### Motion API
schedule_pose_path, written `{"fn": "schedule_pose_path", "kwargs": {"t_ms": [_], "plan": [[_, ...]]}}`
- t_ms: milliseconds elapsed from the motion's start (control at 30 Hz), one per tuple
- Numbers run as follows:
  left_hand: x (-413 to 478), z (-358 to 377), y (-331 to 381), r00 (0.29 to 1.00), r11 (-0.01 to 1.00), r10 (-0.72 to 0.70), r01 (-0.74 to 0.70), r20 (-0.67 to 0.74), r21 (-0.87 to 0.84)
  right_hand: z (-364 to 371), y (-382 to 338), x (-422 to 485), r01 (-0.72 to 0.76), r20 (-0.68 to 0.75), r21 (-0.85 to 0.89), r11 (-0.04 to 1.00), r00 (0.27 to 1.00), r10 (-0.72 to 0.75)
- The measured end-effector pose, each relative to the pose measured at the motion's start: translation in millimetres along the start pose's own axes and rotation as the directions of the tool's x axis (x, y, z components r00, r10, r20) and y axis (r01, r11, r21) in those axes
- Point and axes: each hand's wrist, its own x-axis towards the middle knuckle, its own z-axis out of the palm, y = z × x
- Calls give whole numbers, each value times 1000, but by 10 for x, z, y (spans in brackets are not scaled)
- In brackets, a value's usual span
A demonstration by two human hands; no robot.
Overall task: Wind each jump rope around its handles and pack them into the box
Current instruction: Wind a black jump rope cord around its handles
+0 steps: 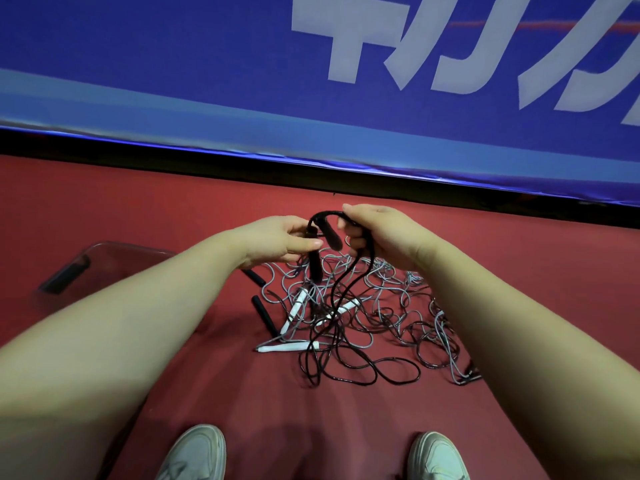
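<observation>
Clear plastic box [116, 247] blurred, partly hidden behind the left forearm; dark item inside unclear. Left hand [277, 242] clenches matte black handles [315, 266] above the tangled pile [391, 306] of thin grey and black cords on red floor [156, 202]. Right hand [379, 233] curls round the glossy black rope [341, 292], which trails down into the pile

surface: red floor [519, 271] | centre: tangled jump ropes [382, 301] | left, apart: clear box [116, 256] | nearest: white shoes [194, 452]

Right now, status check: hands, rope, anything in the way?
Left hand grips a black handle; right hand holds the black rope. Rope unwound, trailing into the tangled pile. Clear box left, forearm partly across it.
</observation>
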Motion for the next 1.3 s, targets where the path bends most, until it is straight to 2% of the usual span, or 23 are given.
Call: {"fn": "schedule_pose_path", "kwargs": {"t_ms": [167, 267, 433, 533, 667, 833, 1000, 1200, 1300], "plan": [[123, 196, 61, 981, 996, 89, -92, -173, -14, -3, -72, -41, -1, -7, 54, 999, 1000, 2], [175, 258, 71, 978, 992, 123, -126, -168, -7, -15, -74, -60, -29, 1, 3, 1000, 1000, 29], [242, 325, 36, 977, 996, 72, -61, -202, 61, -42, -115, -87, -51, -41, -71, 996, 998, 48], [272, 340, 19, 977, 996, 68, -55, -203, 68, -18, -151, -99, -49, -40, -75, 996, 998, 46], [295, 350, 54, 956, 993, 108, -93, -274, 67, -2, -177, -97, -29, -47, -63, 998, 999, 26], [280, 348, 89, 934, 971, 183, -122, -308, 205, -18, -174, -123, 14, -54, -102, 995, 998, -20], [235, 357, 111, 913, 941, 241, -136, -329, 310, -20, -161, -134, 62, -61, -66, 996, 996, -66], [221, 321, 72, 954, 983, 178, -165, -239, 74, 30, -170, -141, 109, -41, 15, 994, 993, -108], [202, 340, 118, 948, 982, 172, -188, -267, -33, 34, -156, -120, 131, -45, -7, 991, 990, -131]]}}
